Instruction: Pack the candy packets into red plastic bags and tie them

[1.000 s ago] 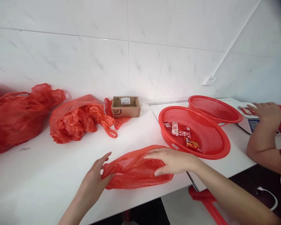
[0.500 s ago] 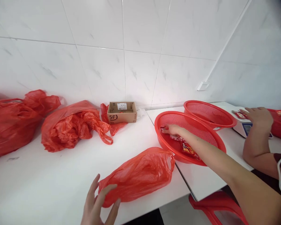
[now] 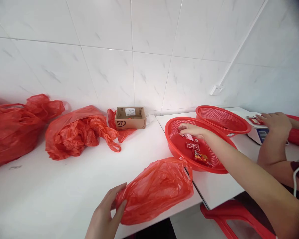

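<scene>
A red plastic bag [image 3: 155,189] lies at the near edge of the white table [image 3: 52,186]. My left hand [image 3: 107,214] grips its left end, thumb on top. My right hand [image 3: 193,130] reaches into the nearer red mesh basket [image 3: 173,146] and pinches small snack packets [image 3: 188,136] just above the basket floor. A few more snack packets [image 3: 196,152] lie in the basket below it.
A second red basket [image 3: 223,119] sits behind the first. Another person's hand [image 3: 275,122] rests on a white scale [image 3: 260,134] at the right. Stuffed red bags [image 3: 77,132] and a small cardboard box [image 3: 130,118] line the wall. A red stool [image 3: 229,219] stands below.
My right hand left the bag, reached into the basket and now lifts packets off its floor. My left hand closed on the bag's end, and the bag shifted slightly right.
</scene>
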`<state>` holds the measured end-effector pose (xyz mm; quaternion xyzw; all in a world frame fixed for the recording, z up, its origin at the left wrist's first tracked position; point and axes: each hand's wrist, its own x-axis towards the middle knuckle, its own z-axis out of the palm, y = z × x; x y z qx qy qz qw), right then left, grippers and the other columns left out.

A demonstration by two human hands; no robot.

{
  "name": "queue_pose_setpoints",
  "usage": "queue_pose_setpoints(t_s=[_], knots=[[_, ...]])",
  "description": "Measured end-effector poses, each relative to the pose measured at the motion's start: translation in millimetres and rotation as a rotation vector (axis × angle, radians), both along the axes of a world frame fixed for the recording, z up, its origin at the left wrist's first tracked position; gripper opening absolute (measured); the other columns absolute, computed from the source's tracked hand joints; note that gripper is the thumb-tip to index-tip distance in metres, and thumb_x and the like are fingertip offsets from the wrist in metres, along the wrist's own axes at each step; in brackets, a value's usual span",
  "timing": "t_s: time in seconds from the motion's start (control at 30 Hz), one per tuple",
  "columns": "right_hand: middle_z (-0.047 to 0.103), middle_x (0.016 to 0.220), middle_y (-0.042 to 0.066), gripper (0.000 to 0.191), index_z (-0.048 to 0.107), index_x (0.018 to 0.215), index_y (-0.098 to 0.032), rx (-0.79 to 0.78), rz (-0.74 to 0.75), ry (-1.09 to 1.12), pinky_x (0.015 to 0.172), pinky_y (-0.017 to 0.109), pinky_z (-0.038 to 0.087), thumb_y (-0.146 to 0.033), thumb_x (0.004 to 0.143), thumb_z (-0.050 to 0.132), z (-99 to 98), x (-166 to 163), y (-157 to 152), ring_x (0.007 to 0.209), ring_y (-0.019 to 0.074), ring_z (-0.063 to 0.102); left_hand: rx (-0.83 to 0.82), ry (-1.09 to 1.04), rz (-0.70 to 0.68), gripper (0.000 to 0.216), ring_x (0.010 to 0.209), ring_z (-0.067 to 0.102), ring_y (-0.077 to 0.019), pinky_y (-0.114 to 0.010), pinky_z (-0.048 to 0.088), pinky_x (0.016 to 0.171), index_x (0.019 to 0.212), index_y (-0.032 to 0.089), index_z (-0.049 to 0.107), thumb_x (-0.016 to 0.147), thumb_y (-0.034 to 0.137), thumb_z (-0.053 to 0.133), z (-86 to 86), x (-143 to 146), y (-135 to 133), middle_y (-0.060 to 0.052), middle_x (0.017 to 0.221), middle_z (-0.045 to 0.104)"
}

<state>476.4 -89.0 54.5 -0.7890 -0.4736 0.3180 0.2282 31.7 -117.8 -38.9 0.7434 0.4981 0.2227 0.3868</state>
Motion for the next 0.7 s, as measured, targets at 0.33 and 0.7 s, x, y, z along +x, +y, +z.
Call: queue_pose_setpoints(t_s=[0.33,0.7], knots=[[0.063,0.104,0.004,0.039,0.052,0.106,-0.021,0.093,0.515,0.698,0.07,0.027,0.05,-0.025,0.072,0.069,26.7,-147,-49,0.081,0.0139,0.063,-0.187,-0.174,-0.072,0.024,0.088,0.064,-0.0201,-0.031,0.051,0.073,0.077,0.02,0.064,0.086,0.033,0.047,6.0,-5,-2,-0.007,0.12,0.065],[0.037,0.146,0.004,0.031,0.054,0.115,-0.027,0.21,0.885,0.001,0.109,0.036,0.036,-0.015,0.087,0.056,-33.9,-196,-55,0.133,0.0177,0.04,0.012,-0.055,-0.016,0.049,0.105,0.061,-0.0185,-0.033,0.051,0.087,0.136,0.028,0.05,0.088,0.026,0.043,-2.9,-13,4,-0.006,0.147,0.042]])
